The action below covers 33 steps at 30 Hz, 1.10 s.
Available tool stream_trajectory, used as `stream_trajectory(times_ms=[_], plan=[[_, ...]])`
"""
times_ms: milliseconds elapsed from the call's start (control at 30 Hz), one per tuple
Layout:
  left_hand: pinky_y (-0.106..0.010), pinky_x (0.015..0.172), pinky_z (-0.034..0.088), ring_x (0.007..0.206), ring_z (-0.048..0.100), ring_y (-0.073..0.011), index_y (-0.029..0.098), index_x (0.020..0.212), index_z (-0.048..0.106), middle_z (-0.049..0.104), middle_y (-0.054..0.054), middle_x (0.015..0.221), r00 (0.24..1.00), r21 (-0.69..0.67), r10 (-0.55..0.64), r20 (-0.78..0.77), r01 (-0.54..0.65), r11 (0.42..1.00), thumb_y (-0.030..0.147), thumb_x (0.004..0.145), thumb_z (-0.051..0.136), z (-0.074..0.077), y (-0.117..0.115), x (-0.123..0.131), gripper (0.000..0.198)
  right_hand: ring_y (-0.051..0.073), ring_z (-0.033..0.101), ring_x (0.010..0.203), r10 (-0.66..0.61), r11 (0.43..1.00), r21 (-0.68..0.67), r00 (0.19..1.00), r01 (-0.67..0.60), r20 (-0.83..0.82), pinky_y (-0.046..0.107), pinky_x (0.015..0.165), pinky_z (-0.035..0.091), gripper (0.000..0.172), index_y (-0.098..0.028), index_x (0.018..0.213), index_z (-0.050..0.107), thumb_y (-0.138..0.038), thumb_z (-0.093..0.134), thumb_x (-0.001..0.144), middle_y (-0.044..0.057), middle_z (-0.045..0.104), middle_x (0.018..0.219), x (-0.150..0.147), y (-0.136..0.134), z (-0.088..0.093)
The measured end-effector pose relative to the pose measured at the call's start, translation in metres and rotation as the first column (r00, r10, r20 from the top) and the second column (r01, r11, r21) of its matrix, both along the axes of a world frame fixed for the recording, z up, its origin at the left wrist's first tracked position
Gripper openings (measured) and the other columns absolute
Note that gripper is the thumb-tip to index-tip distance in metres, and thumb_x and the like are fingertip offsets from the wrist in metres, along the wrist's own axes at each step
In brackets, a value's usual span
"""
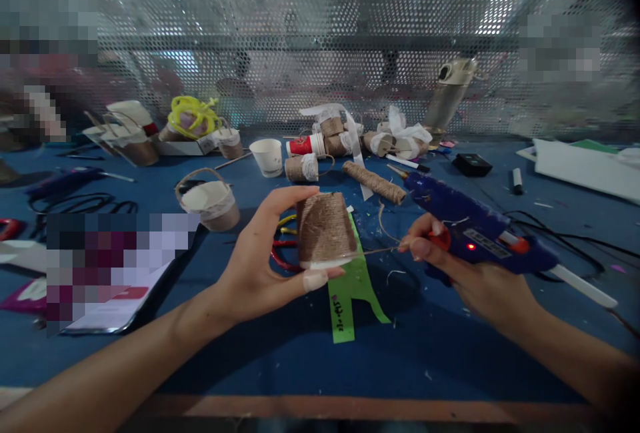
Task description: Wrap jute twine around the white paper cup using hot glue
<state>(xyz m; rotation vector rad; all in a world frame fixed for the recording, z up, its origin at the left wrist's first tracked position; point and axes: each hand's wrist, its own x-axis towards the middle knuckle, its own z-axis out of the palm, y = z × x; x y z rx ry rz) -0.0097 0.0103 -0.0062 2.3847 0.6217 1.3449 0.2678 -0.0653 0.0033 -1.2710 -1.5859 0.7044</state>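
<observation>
head view: wrapped cup (325, 229) held upside down at centre over blue table (450, 353), gripped between thumb and fingers of left hand (255, 266), loose twine end running from its rim to right hand (450, 266), closed around glue gun (475, 226), green strip (350, 293) beneath, spool (374, 181) and white cup (267, 156) beyond.

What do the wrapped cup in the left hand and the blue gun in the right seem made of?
Wrapped cup: rough, matte brown twine, jute-like, coiled around it; the white rim looks like paper. Blue gun: smooth moulded plastic with a slight sheen.
</observation>
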Motion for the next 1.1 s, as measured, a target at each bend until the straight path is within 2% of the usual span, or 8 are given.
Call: stream_trajectory(times_ms=[133, 300, 567, 833, 967, 1100], plan=[[-0.045, 0.095, 0.061, 0.118, 0.062, -0.0316, 0.027, 0.146, 0.044, 0.057, -0.01, 0.135, 0.998, -0.074, -0.047, 0.035, 0.05, 0.996, 0.036, 0.067, 0.09, -0.001, -0.001, 0.0, 0.092, 0.014, 0.065, 0.077, -0.009, 1.0, -0.01, 1.0, 0.009, -0.014, 0.027, 0.076, 0.056, 0.017, -0.028, 0.082, 0.065, -0.043, 0.07, 0.09, -0.004, 0.067, 0.081, -0.002, 0.002, -0.002], [-0.045, 0.11, 0.054, 0.128, 0.057, -0.0308, 0.032, 0.143, 0.047, 0.054, -0.005, 0.141, 0.991, -0.233, -0.087, 0.106, 0.109, 0.966, 0.03, 0.069, 0.089, 0.0, -0.005, 0.002, 0.086, 0.015, 0.063, 0.077, -0.059, 0.997, -0.05, 0.998, 0.059, -0.003, 0.029, 0.079, 0.056, 0.02, -0.028, 0.081, 0.063, -0.045, 0.072, 0.088, -0.004, 0.066, 0.082, -0.004, 0.001, -0.004], [-0.038, 0.102, 0.059, 0.125, 0.061, -0.028, 0.035, 0.138, 0.051, 0.057, -0.004, 0.139, 0.974, -0.38, -0.101, 0.201, 0.172, 0.909, 0.028, 0.068, 0.09, 0.003, -0.01, 0.007, 0.08, 0.015, 0.062, 0.076, -0.021, 0.999, -0.038, 0.999, 0.022, 0.031, 0.029, 0.08, 0.054, 0.018, -0.028, 0.08, 0.065, -0.043, 0.071, 0.089, -0.004, 0.065, 0.08, -0.006, -0.003, 0.0], [-0.037, 0.101, 0.059, 0.125, 0.06, -0.029, 0.034, 0.138, 0.051, 0.056, -0.002, 0.137, 0.97, -0.381, -0.103, 0.221, 0.183, 0.906, 0.026, 0.067, 0.09, 0.0, -0.008, 0.005, 0.081, 0.013, 0.062, 0.085, 0.086, 0.994, -0.058, 0.994, -0.09, -0.07, 0.025, 0.084, 0.05, 0.011, -0.031, 0.084, 0.067, -0.039, 0.07, 0.092, -0.006, 0.064, 0.086, 0.001, -0.005, -0.007], [-0.03, 0.102, 0.058, 0.125, 0.06, -0.0244, 0.031, 0.137, 0.053, 0.056, -0.003, 0.137, 0.96, -0.373, -0.11, 0.258, 0.204, 0.905, 0.02, 0.065, 0.091, 0.001, -0.009, 0.006, 0.082, 0.011, 0.059, 0.078, 0.048, 0.999, -0.023, 0.999, -0.048, -0.016, 0.022, 0.079, 0.051, 0.011, -0.032, 0.084, 0.066, -0.037, 0.073, 0.091, -0.008, 0.064, 0.084, -0.003, -0.003, -0.004], [-0.029, 0.103, 0.056, 0.125, 0.059, -0.0229, 0.033, 0.136, 0.054, 0.056, -0.003, 0.136, 0.956, -0.391, -0.122, 0.267, 0.223, 0.893, 0.019, 0.065, 0.091, 0.003, -0.012, 0.007, 0.081, 0.011, 0.057, 0.074, 0.009, 1.0, 0.008, 1.0, -0.009, 0.03, 0.023, 0.077, 0.05, 0.015, -0.03, 0.08, 0.065, -0.037, 0.073, 0.09, -0.007, 0.064, 0.08, -0.008, -0.002, -0.001]])
